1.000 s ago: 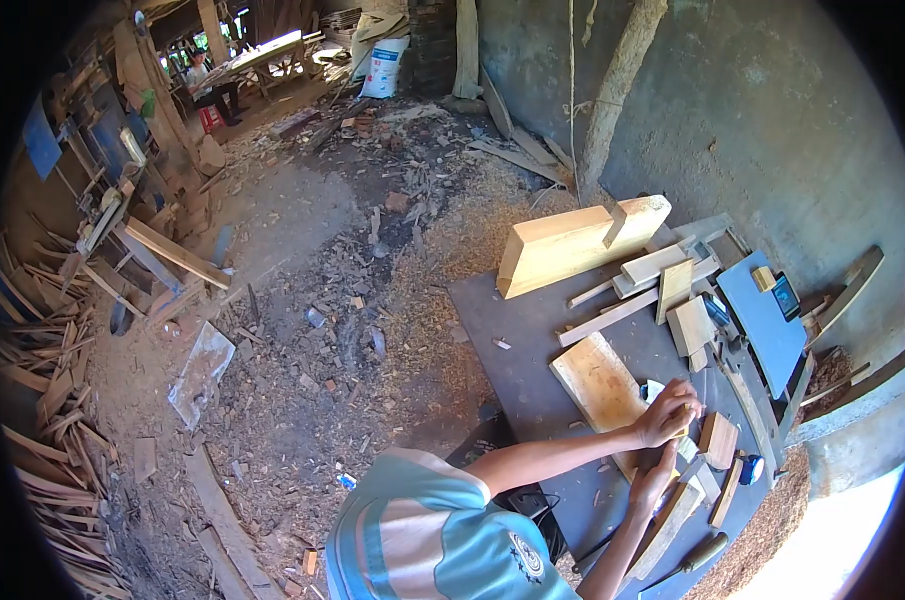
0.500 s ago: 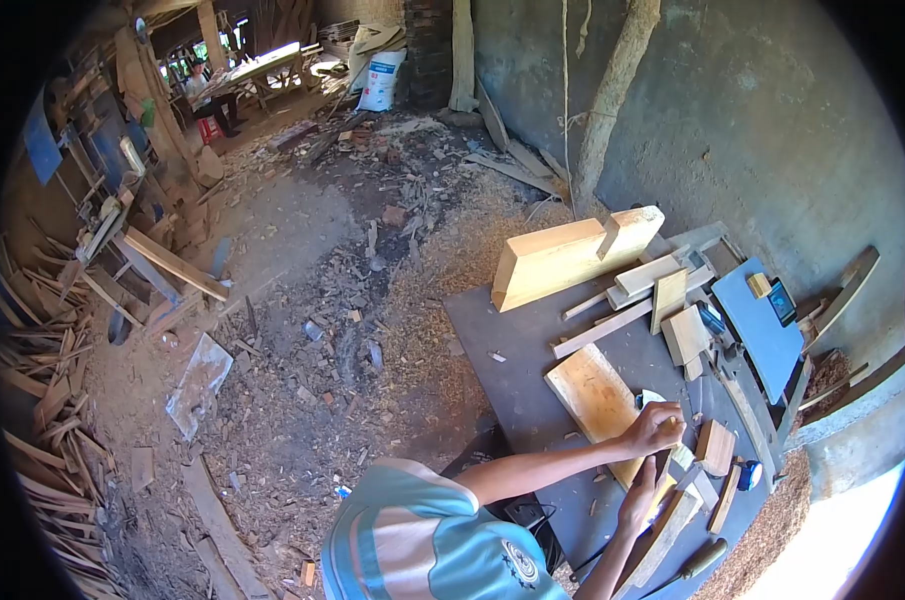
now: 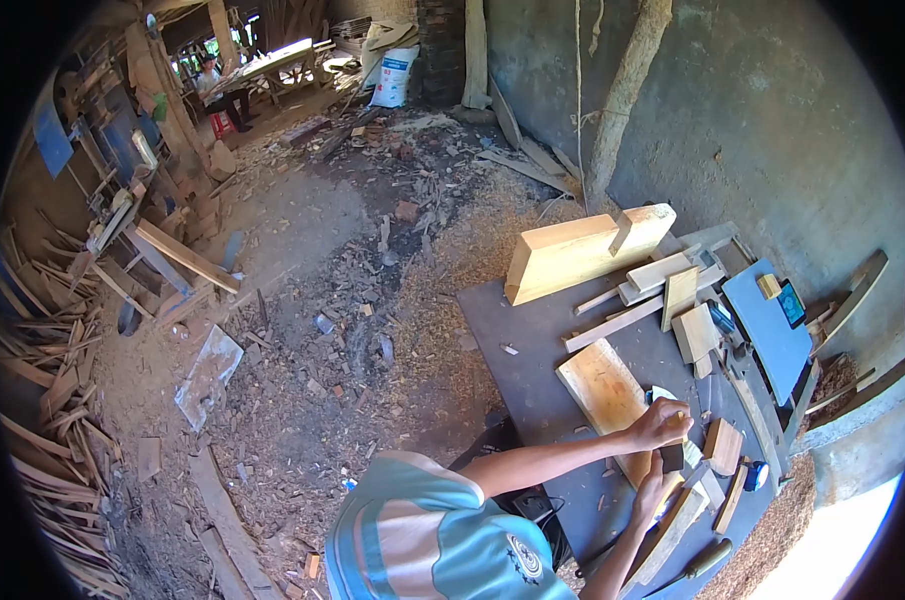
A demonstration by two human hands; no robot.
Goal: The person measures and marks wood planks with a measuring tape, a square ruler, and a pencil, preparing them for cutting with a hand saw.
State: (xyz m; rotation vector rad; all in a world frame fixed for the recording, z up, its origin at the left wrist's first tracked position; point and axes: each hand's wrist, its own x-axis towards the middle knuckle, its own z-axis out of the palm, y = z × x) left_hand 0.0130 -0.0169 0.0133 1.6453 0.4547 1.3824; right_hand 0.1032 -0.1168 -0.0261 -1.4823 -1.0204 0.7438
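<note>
A pale wooden board lies on the dark tabletop, partly covered by my hands. My left hand is closed in a fist above its near part; what it grips is mostly hidden. Just beneath that fist a small dark block-like piece shows. My right hand is close below, fingers closed by the dark piece and the board; its grip is hidden. A wooden block sits to the right of my hands. Near my right forearm lies a long wooden strip.
A thick notched plank stands on edge at the table's far side. Wood offcuts, a blue-grey panel and a dark-handled tool also lie there. Wood scraps cover the floor. A seated person is far back.
The whole view has shifted slightly right. Between my hands, the dark piece shows more clearly than before. My hands stay close together over the board.
</note>
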